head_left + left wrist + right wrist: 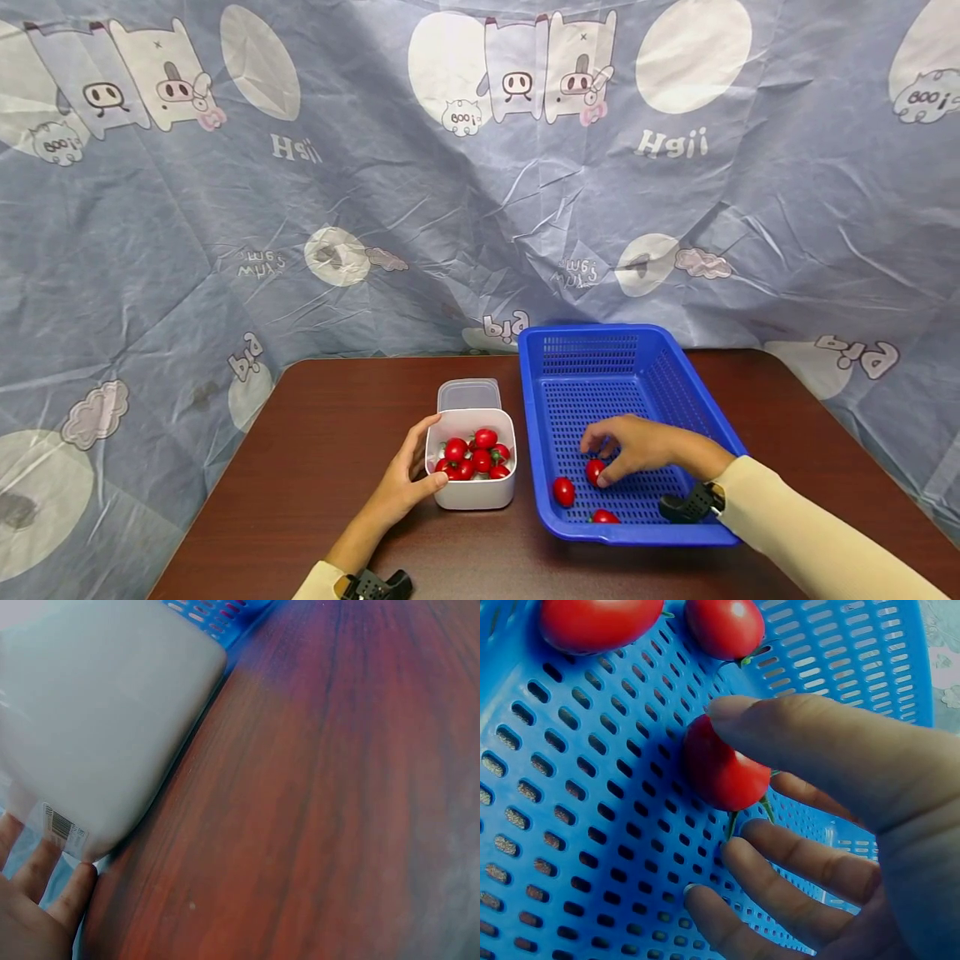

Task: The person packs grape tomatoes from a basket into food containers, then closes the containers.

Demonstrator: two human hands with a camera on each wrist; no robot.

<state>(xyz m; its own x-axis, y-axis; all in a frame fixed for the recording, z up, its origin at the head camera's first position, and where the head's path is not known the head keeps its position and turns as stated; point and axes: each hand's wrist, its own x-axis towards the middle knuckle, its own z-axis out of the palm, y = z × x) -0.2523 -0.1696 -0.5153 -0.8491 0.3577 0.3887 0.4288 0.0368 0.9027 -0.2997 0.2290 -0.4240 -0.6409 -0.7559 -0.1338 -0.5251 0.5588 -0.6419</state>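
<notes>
On the left, a white plastic container (474, 497) holds several cherry tomatoes (481, 460). My left hand (401, 479) holds its left side, thumb at the front rim and fingers toward the back corner. Those fingertips (71, 889) rest against the container's wall in the left wrist view. Inside the blue basket (551, 521), my right hand (637, 446) spreads around a cherry tomato (724, 769). Its thumb overlaps that tomato in the right wrist view, while the other fingers curve loosely below it. Two more tomatoes lie close by, one (563, 492) left of the hand, another (604, 517) near the front wall.
Behind the container lies a translucent lid (468, 394). The basket stands just right of the container, its walls rising around my right hand. Brown wooden tabletop (322, 433) stretches to the left. A patterned grey-blue cloth (450, 208) hangs behind the table.
</notes>
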